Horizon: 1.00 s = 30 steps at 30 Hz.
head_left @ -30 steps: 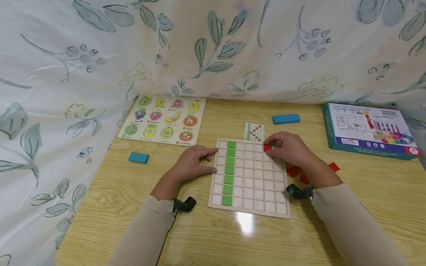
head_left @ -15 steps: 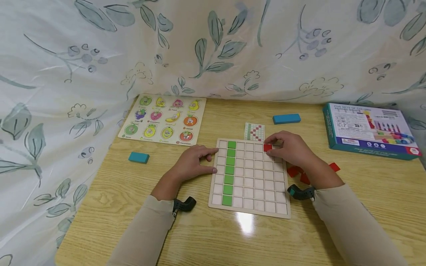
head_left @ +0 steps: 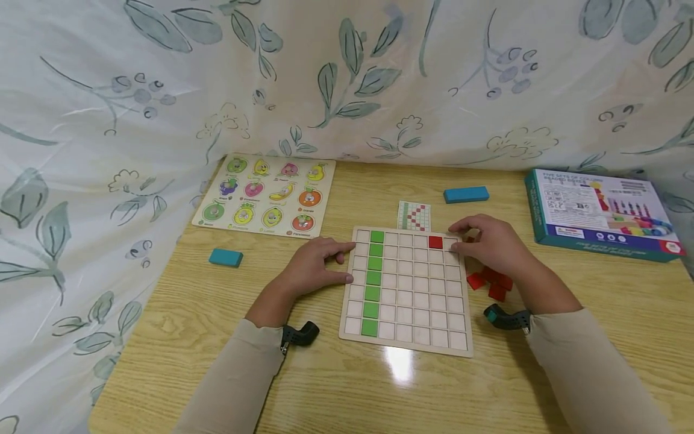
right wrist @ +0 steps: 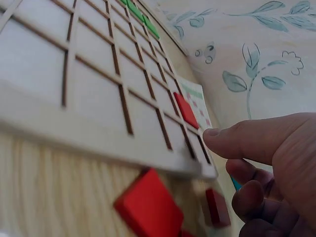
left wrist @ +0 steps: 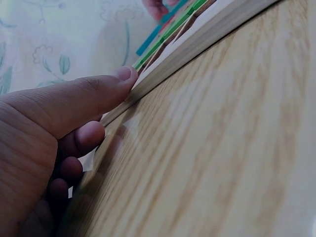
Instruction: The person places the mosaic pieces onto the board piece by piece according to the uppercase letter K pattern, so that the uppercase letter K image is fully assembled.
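Observation:
A wooden grid board [head_left: 405, 298] lies flat between both hands, with a column of green square tiles [head_left: 374, 263] in its second row of cells from the left. One red tile [head_left: 435, 242] sits in the top row near the right corner; the right wrist view shows that red tile [right wrist: 186, 110] too. At the board's left edge, the left hand [head_left: 317, 265] rests its thumb and index fingertip, other fingers bent. Nothing is held by the right hand [head_left: 490, 244], whose thumb and index finger stand apart over the top right corner. Several loose red tiles [head_left: 496, 292] lie below it.
A small printed pattern card [head_left: 414, 216] touches the board's far edge. Around it are a fruit puzzle board [head_left: 265, 196], a teal block [head_left: 226, 257], a blue block [head_left: 466, 194] and a boxed toy set [head_left: 602, 211]. A floral curtain [head_left: 347, 78] hangs behind.
The right hand has let go of the red tile in the top row and moved right, uncovering it and more of the loose red tiles. The left hand has stayed put.

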Available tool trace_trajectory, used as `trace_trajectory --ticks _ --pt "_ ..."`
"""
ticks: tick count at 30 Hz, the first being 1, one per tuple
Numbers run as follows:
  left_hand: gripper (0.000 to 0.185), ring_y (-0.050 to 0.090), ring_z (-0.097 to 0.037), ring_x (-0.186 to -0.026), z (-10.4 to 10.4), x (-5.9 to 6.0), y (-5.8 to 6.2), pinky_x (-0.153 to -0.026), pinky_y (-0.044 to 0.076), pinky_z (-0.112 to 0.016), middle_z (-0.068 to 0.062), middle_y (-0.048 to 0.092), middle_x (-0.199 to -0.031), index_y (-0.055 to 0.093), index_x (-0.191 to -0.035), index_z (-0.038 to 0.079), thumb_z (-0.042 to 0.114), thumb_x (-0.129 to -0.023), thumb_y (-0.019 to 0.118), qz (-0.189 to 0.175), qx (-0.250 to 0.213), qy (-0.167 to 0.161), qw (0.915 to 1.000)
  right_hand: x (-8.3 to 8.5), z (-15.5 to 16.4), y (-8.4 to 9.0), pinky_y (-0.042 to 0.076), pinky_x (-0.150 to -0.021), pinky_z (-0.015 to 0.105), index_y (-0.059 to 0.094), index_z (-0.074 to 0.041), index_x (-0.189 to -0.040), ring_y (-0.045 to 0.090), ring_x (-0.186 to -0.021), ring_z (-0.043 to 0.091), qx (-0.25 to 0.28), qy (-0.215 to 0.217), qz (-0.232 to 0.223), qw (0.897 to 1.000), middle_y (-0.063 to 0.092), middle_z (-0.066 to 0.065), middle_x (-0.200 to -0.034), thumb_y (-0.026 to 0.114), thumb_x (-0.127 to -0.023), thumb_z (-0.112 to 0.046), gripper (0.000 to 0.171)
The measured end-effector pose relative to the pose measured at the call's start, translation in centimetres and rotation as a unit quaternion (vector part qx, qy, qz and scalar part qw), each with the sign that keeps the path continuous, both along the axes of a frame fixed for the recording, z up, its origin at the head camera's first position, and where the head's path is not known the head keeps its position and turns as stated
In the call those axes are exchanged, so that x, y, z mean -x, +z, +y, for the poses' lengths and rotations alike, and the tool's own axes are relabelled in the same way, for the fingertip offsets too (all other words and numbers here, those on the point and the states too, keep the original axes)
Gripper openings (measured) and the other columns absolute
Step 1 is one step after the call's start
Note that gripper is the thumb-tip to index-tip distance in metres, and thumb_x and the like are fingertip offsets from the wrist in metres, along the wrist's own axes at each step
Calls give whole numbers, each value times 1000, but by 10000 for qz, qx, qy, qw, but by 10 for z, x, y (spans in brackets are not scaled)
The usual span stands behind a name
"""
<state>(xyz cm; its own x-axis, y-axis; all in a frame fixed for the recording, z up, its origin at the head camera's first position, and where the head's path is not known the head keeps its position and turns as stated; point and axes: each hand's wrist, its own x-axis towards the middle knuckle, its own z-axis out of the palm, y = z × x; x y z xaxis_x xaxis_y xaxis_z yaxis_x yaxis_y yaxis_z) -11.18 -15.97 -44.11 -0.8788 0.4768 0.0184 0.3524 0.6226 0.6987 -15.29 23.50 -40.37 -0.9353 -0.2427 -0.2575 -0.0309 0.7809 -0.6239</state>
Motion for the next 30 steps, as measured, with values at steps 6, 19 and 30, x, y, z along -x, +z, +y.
trace_trajectory --ticks 6,19,30 --pt "67 52 -14 -91 0 0 1 -87 42 -36 8 60 -95 71 -144 15 31 -83 95 -4 6 -2 10000 -3 14 -5 47 -77 41 72 -11 -132 55 -96 32 -129 -45 113 9998 63 16 -133 79 -99 -27 37" --pt "67 52 -14 -91 -1 0 -1 -87 43 -36 8 60 -95 71 -144 16 31 -83 95 20 14 5 10000 -10 37 -8 49 -78 41 70 -7 -135 53 -109 39 -264 -85 127 9995 58 24 -142 78 -99 -32 44" --pt "67 52 -14 -91 0 0 -1 -87 43 -36 8 60 -95 70 -144 15 31 -83 95 58 -50 -36 10000 -11 36 -8 46 -76 41 71 -5 -132 52 -103 37 -386 -74 241 9989 61 25 -134 77 -99 -25 39"
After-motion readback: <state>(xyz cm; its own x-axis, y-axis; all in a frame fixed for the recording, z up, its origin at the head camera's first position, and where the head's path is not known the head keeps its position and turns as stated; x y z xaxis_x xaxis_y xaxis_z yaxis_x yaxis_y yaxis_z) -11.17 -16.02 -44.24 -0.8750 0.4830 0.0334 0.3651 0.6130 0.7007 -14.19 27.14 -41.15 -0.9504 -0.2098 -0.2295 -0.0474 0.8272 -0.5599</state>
